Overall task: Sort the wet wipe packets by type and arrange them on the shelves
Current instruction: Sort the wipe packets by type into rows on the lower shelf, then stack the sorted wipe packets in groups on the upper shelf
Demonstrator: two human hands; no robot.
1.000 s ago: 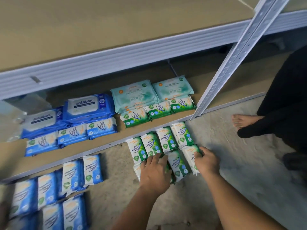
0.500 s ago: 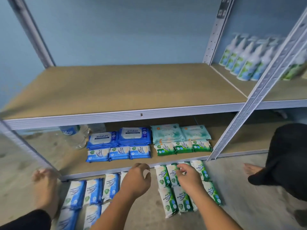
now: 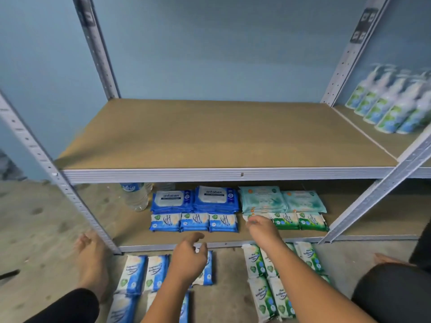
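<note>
Right hand (image 3: 258,226) is out over the front of the lower shelf (image 3: 151,247), at the left end of the row of small green packets (image 3: 300,221). Its fingers (image 3: 253,221) are bent down and close together on the leftmost green packet (image 3: 245,217). Only that packet's pale left corner shows past the fingertips; the rest is hidden under the hand. Grip or mere touch: cannot tell. The packet lies flat, long axis left-right, in line with its two neighbours along the shelf front and just before the teal packs (image 3: 263,199).

Left hand (image 3: 189,255) hangs above the floor before the shelf, over one blue floor packet (image 3: 208,276). Fingers are loosely curled, thumb apart from forefinger, nothing seen held.

On the floor, the blue group (image 3: 135,273) lies at left and the green floor packets (image 3: 256,262) under the right forearm. All lie flat, long axes pointing toward the shelf.

On the shelf, three small blue packets (image 3: 194,222) sit in a row, long axes left-right, before two antabax packs (image 3: 217,199). A water bottle (image 3: 137,197) stands to their left.
</note>
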